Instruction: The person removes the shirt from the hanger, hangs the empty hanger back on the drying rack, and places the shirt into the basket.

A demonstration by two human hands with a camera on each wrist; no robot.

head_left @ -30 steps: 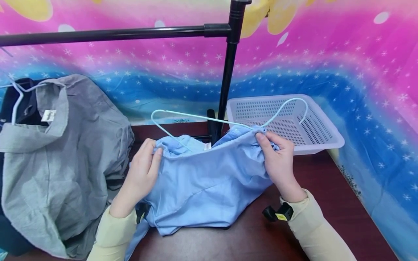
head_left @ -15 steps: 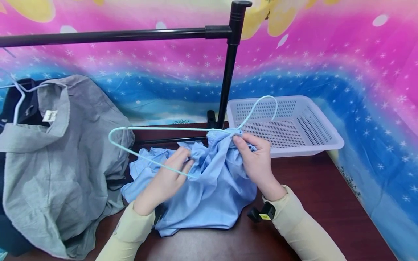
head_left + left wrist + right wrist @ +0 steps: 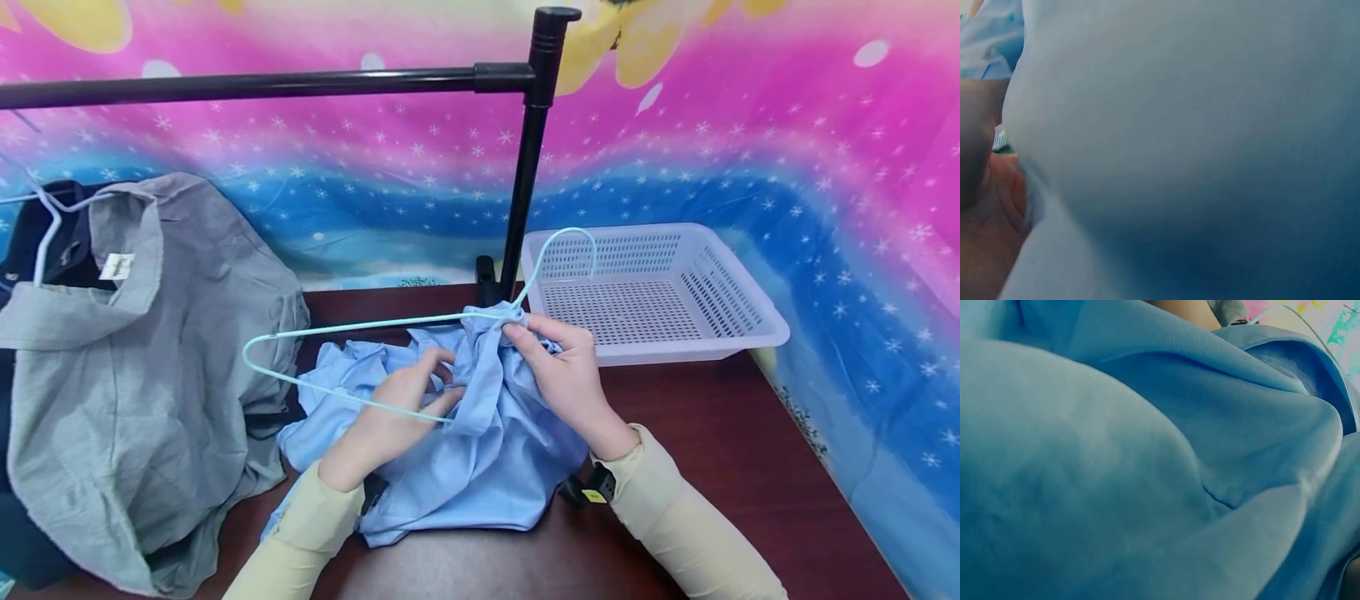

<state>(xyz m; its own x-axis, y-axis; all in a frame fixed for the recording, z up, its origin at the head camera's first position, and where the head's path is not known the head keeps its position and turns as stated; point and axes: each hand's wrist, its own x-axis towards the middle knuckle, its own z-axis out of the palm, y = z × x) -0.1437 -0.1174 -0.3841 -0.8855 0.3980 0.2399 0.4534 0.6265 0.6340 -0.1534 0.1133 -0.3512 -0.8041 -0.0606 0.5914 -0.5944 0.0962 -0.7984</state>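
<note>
One pale-blue hanger [image 3: 375, 324] sits with its three-o'clock side tucked into the crumpled blue shirt [image 3: 487, 483] over the worktop [image 3: 697, 417], its long axis running nearly nine to three in the head view. The rounded free end points to nine; the hook [image 3: 574, 229] rises toward one, its tip curling down to six in front of the basket [image 3: 765, 329]. The right hand [image 3: 566, 367] pinches the cloth just beside the hook's base, at four o'clock from it. The left hand [image 3: 397, 412], at eight, has thumb and fingers slightly parted, touching the cloth; whether they grip it, I cannot tell.
</note>
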